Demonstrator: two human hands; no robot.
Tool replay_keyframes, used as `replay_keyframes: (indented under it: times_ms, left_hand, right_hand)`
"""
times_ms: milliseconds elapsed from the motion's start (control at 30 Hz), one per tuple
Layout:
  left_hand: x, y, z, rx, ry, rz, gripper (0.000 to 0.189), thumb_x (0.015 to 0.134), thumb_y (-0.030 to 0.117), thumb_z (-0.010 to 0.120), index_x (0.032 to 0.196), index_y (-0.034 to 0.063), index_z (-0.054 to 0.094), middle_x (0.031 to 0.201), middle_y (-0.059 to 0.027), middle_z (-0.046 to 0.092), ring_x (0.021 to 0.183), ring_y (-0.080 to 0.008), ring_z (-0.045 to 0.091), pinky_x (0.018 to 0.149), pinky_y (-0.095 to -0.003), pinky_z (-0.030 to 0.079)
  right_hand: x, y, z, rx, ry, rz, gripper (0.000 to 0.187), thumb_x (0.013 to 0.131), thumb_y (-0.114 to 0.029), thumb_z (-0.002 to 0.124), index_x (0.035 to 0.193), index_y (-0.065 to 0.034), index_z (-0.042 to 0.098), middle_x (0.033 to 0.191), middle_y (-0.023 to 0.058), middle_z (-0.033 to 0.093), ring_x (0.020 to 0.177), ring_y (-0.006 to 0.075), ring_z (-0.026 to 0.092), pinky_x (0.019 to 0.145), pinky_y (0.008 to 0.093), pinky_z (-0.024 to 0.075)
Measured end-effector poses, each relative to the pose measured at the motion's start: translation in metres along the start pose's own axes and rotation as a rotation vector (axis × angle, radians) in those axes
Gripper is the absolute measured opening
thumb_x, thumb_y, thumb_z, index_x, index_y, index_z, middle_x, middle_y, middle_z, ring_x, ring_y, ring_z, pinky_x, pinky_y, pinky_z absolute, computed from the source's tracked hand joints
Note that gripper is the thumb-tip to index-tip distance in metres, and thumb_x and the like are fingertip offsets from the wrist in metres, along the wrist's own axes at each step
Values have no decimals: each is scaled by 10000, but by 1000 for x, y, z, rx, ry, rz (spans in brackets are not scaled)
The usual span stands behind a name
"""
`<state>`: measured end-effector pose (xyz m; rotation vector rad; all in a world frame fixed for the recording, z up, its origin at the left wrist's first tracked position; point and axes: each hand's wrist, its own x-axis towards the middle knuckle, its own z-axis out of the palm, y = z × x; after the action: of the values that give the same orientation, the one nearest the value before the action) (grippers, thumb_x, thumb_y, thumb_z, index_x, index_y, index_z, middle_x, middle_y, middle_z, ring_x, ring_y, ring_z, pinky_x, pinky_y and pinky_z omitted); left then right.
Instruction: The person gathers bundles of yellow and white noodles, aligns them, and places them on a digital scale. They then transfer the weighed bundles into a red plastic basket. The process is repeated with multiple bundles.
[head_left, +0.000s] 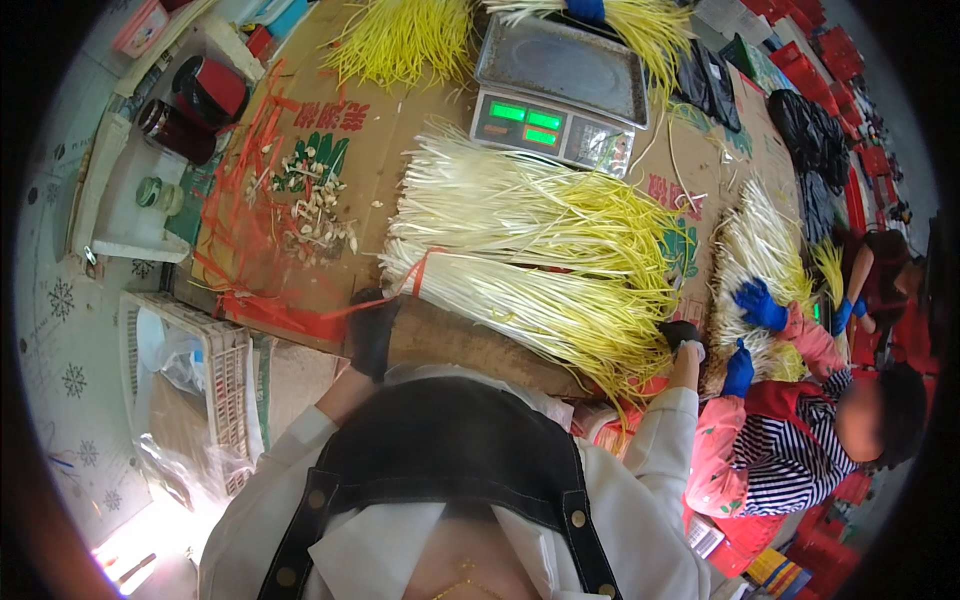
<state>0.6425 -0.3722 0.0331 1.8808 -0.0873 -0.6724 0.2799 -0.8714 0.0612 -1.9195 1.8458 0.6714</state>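
In front of me lies a large pile of blanched garlic chives, white stems to the left and yellow tips to the right. Along its near side is a bundle of chives with a red plastic strip around its stem end. My left hand, in a dark glove, is at the table edge beside the stem ends, where the strip's tail passes its fingers. Whether it grips the tail is unclear. My right hand, also dark-gloved, is beside the yellow tips; its fingers are partly hidden.
A digital scale with lit displays stands behind the pile. Red strips and stem scraps litter the cardboard at left. A plastic crate stands lower left. At right, a co-worker's blue-gloved hands touch more chives.
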Motion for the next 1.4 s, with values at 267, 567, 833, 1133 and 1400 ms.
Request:
replay_keyframes:
  times_ms: [267, 567, 833, 1133, 1400]
  left_hand:
    - [24, 20, -8, 401, 170, 356, 280, 850, 207, 782, 1073, 58, 702, 1065, -119, 670, 957, -268, 662, 863, -386, 530]
    - [39, 12, -28, 561, 98, 606, 171, 910, 241, 713, 995, 94, 689, 976, -106, 690, 855, -266, 677, 760, -365, 546]
    - [46, 20, -45, -555, 61, -16, 134, 983, 223, 625, 986, 95, 664, 883, 0, 655, 737, -124, 646, 662, -297, 533]
    - [8, 57, -10, 730, 81, 681, 252, 867, 222, 744, 1038, 65, 649, 947, -141, 654, 863, -357, 650, 754, -448, 522]
    - [66, 73, -34, 575, -259, 610, 144, 907, 182, 680, 962, 49, 671, 986, -177, 652, 932, -384, 641, 802, -463, 507]
  right_hand:
    - [-23, -31, -25, 703, 672, -548, 362, 798, -128, 777, 1118, -12, 651, 946, 82, 666, 867, 219, 618, 787, 350, 504]
    - [-43, -53, -96, 1312, 262, -674, 324, 922, -85, 736, 1229, 1, 681, 1078, 68, 731, 977, 165, 667, 905, 304, 514]
    - [-106, -73, -129, 805, 575, -965, 292, 1036, -178, 592, 1228, 36, 646, 992, 77, 738, 905, 149, 681, 804, 283, 530]
    - [-249, -177, 77, 185, -45, -1282, 399, 964, -233, 693, 1282, -8, 605, 1084, 194, 699, 962, 321, 673, 828, 398, 532]
    - [-296, -214, 94, 32, -5, -1263, 235, 964, -231, 598, 1079, -49, 693, 948, 212, 708, 875, 399, 685, 757, 460, 551]
